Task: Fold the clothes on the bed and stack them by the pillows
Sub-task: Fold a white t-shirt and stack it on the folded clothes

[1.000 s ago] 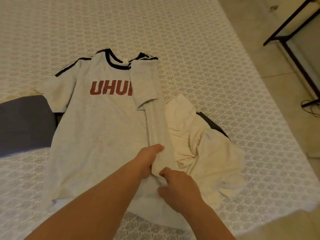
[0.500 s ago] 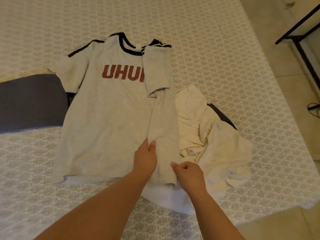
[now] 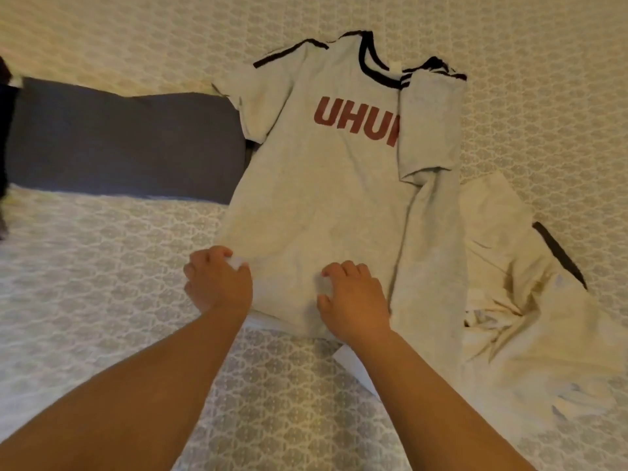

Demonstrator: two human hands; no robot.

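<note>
A grey T-shirt (image 3: 323, 198) with red letters and dark trim lies face up on the bed. Its right side and sleeve are folded in over the front as a long strip. My left hand (image 3: 217, 283) grips the shirt's lower left corner, with a bit of fabric showing between the curled fingers. My right hand (image 3: 353, 300) sits on the bottom hem near the middle, fingers curled and pinching the cloth beside the folded strip. A crumpled cream garment (image 3: 530, 317) lies to the right, partly under the shirt's edge.
A dark blue-grey garment (image 3: 119, 147) lies flat to the left, with its end under the T-shirt's left sleeve. Something dark shows at the far left edge (image 3: 4, 137). The patterned bedspread (image 3: 102, 300) covers the whole bed around the clothes.
Both hands have let go of the folded right strip and moved left along the hem. The left hand now holds the lower left corner. The view has swung left.
</note>
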